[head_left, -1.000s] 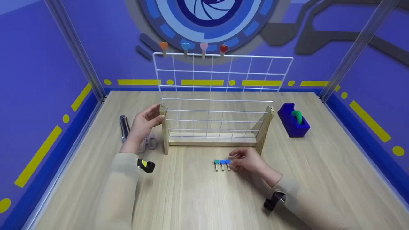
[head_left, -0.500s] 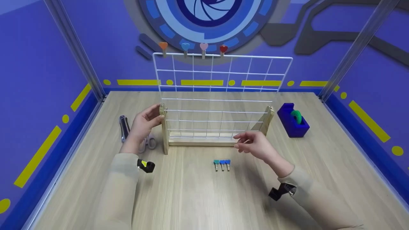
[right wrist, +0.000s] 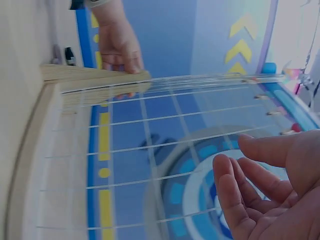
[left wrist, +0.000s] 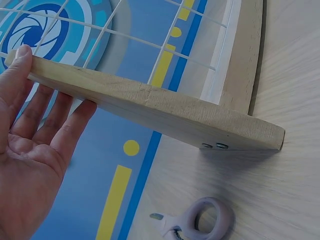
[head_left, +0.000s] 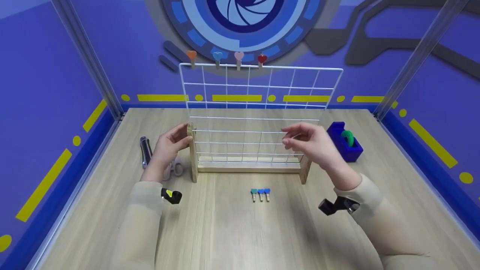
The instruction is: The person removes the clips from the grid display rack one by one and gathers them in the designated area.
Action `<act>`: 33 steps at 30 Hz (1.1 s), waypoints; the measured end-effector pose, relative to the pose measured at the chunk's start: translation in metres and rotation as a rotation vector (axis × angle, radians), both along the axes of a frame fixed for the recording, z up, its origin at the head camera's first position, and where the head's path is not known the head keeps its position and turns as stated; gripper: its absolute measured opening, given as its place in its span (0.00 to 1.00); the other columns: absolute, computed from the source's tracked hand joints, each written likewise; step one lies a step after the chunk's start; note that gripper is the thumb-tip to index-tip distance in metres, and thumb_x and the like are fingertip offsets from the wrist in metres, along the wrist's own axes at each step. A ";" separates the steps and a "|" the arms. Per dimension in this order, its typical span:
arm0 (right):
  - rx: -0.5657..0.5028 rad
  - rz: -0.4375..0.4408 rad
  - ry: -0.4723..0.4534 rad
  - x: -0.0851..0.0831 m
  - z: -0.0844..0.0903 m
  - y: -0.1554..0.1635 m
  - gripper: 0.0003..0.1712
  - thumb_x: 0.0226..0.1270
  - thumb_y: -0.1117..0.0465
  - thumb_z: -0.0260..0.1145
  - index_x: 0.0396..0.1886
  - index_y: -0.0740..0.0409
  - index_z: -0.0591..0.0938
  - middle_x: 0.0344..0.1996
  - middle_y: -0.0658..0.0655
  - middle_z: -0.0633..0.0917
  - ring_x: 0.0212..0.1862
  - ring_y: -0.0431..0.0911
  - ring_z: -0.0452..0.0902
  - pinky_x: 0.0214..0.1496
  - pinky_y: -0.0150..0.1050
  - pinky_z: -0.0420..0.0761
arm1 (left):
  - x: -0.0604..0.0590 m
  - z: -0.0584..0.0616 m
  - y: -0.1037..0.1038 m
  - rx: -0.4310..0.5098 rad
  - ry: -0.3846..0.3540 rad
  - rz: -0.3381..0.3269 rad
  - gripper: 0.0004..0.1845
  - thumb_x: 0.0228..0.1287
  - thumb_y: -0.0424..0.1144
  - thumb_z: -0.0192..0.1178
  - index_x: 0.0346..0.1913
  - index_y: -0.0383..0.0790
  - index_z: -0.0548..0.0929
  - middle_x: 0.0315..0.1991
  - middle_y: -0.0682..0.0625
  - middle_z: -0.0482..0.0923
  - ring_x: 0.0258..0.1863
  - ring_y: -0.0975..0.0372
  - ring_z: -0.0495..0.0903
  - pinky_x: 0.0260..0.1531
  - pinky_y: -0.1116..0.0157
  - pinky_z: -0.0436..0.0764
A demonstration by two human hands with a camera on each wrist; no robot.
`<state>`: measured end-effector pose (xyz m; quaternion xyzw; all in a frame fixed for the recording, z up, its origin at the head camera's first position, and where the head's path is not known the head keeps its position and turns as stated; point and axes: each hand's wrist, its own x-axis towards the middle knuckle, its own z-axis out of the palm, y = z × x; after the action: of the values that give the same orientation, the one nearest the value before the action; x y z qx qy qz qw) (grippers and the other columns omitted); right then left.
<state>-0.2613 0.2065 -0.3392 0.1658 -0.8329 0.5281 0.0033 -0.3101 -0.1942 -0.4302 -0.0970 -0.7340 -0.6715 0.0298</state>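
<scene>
My left hand point(head_left: 168, 144) holds the left wooden upright point(head_left: 192, 153) of a stand, thumb on one side and fingers on the other. The left wrist view shows this upright point(left wrist: 150, 102) close up in the hand point(left wrist: 37, 130). A white wire grid point(head_left: 258, 88) rises from the stand, with several heart-topped mini clothespins point(head_left: 239, 60) along its top edge. My right hand point(head_left: 311, 144) is raised in front of the grid's right part. Its fingers point(right wrist: 232, 197) are loosely bent, with nothing visible between them and the thumb. Three clothespins point(head_left: 260, 195), one teal and two blue, lie in a row on the table.
Behind my left forearm lie a stapler point(head_left: 146, 150) and scissors point(head_left: 173, 169), partly hidden by the hand. A blue tape dispenser point(head_left: 345, 144) with a green roll stands right of the stand. Blue printed panels point(head_left: 41, 93) enclose the wooden table point(head_left: 232, 232).
My right hand has lifted away from the row of clothespins, rising up and to the right before the grid. The left hand has stayed on the upright, and the three clothespins have not moved.
</scene>
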 end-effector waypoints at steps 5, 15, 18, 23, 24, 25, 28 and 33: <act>-0.071 0.014 0.107 -0.001 0.035 -0.001 0.17 0.59 0.58 0.68 0.48 0.57 0.81 0.36 0.57 0.84 0.34 0.44 0.82 0.36 0.31 0.83 | -0.007 -0.010 -0.002 0.004 0.007 0.009 0.31 0.59 0.43 0.64 0.66 0.45 0.69 0.60 0.45 0.73 0.56 0.60 0.75 0.50 0.67 0.80; -0.221 0.025 0.296 -0.015 0.105 -0.013 0.17 0.56 0.62 0.70 0.46 0.61 0.82 0.37 0.59 0.85 0.36 0.46 0.81 0.38 0.30 0.83 | -0.007 -0.010 -0.001 0.021 0.012 0.020 0.33 0.56 0.44 0.66 0.65 0.43 0.69 0.59 0.45 0.74 0.55 0.60 0.75 0.50 0.67 0.80; -0.238 0.042 0.333 -0.023 0.120 -0.018 0.16 0.57 0.62 0.69 0.47 0.61 0.82 0.40 0.59 0.84 0.40 0.47 0.81 0.43 0.30 0.82 | -0.007 -0.010 -0.001 0.020 0.006 0.026 0.33 0.55 0.45 0.66 0.65 0.44 0.70 0.58 0.46 0.74 0.55 0.61 0.75 0.50 0.67 0.80; -0.201 0.063 0.370 -0.040 0.136 -0.032 0.17 0.58 0.61 0.69 0.48 0.59 0.82 0.44 0.58 0.84 0.45 0.46 0.81 0.51 0.31 0.80 | -0.007 -0.010 -0.002 0.028 0.008 0.020 0.32 0.57 0.42 0.65 0.65 0.43 0.69 0.59 0.45 0.74 0.54 0.61 0.76 0.50 0.67 0.80; -0.186 0.061 0.371 -0.043 0.138 -0.034 0.17 0.58 0.60 0.69 0.48 0.58 0.82 0.44 0.58 0.85 0.46 0.46 0.81 0.52 0.31 0.80 | -0.007 -0.010 -0.002 0.032 0.009 0.017 0.32 0.57 0.41 0.65 0.65 0.43 0.69 0.59 0.44 0.74 0.54 0.61 0.76 0.50 0.67 0.80; -0.164 0.053 0.372 -0.046 0.140 -0.037 0.18 0.58 0.59 0.69 0.48 0.57 0.82 0.44 0.57 0.85 0.46 0.45 0.81 0.52 0.31 0.80 | -0.007 -0.010 -0.003 0.033 0.010 0.013 0.31 0.58 0.41 0.65 0.65 0.43 0.69 0.59 0.44 0.74 0.54 0.61 0.76 0.50 0.67 0.80; -0.101 0.036 0.370 -0.056 0.144 -0.044 0.18 0.59 0.57 0.69 0.49 0.55 0.82 0.44 0.56 0.85 0.47 0.44 0.81 0.54 0.32 0.79 | -0.006 -0.008 -0.002 0.038 0.007 0.004 0.31 0.59 0.39 0.64 0.65 0.42 0.69 0.60 0.43 0.73 0.54 0.62 0.76 0.50 0.67 0.80; -0.026 0.042 0.331 -0.071 0.149 -0.053 0.17 0.58 0.57 0.69 0.48 0.54 0.83 0.44 0.55 0.85 0.46 0.42 0.82 0.53 0.32 0.79 | 0.001 0.002 0.000 0.031 -0.002 -0.012 0.30 0.61 0.36 0.62 0.67 0.38 0.66 0.61 0.41 0.71 0.55 0.60 0.75 0.51 0.67 0.80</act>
<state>-0.3318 0.1536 -0.1905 0.2680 -0.8105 0.5041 0.1314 -0.3088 -0.1939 -0.4279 -0.1005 -0.7228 -0.6832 0.0266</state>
